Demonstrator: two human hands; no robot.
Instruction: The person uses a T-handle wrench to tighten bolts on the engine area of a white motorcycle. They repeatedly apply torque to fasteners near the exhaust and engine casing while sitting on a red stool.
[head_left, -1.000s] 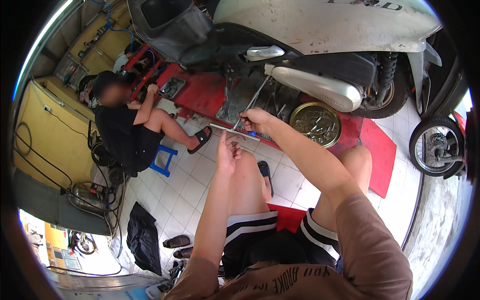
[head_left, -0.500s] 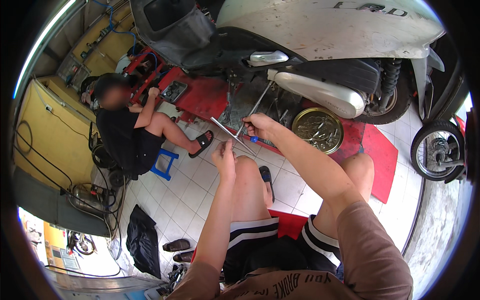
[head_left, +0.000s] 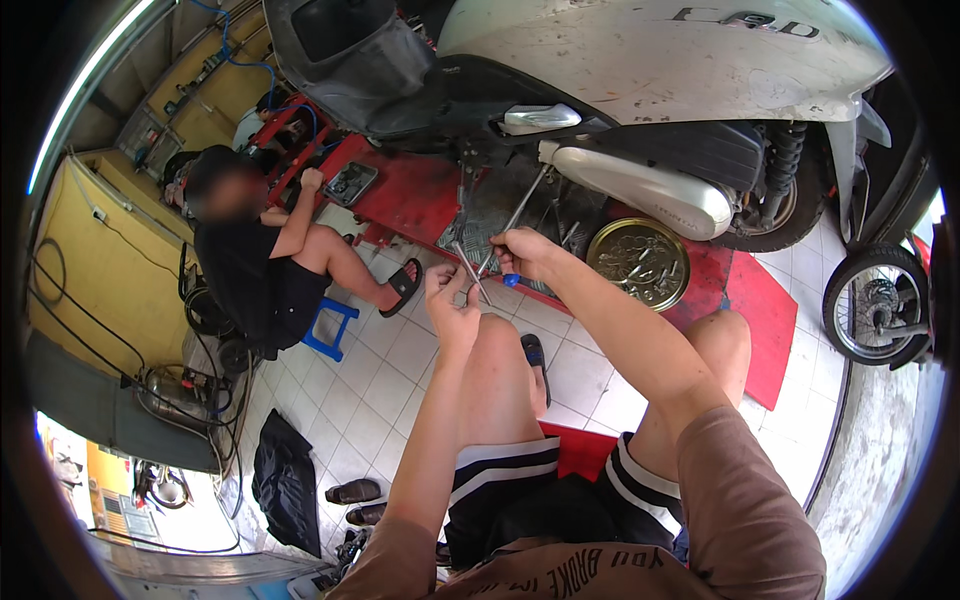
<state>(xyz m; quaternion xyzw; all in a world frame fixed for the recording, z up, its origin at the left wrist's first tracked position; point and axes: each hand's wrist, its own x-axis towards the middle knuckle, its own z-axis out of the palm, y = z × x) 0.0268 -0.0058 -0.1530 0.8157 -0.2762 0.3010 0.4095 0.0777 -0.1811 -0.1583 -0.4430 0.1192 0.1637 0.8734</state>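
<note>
A long metal T-handle wrench (head_left: 524,202) slants from my hands up to the front end of the silver engine side cover (head_left: 640,190) on a scooter (head_left: 640,60). My right hand (head_left: 527,252) is closed round its shaft, close to the crossbar. A small blue piece (head_left: 511,280) shows just below that hand; I cannot make out what it is. At the crossbar, my left hand (head_left: 453,308) has its fingers bent and pressed against the bar. The wrench's far tip meets the scooter's underside, where the fastener is too small to see.
Right of my hands, a round brass-coloured tray (head_left: 597,262) holds several bolts and small parts. The scooter stands on a red lift platform (head_left: 400,195). A person (head_left: 235,240) sits on a blue stool (head_left: 335,335) at the left, near a parts tray (head_left: 350,183). A wheel (head_left: 876,305) stands far right.
The crossbar has turned about the shaft and now appears steeper and shorter. My left hand has shifted slightly up with it, its fingers further round the bar. My right hand stays on the shaft.
</note>
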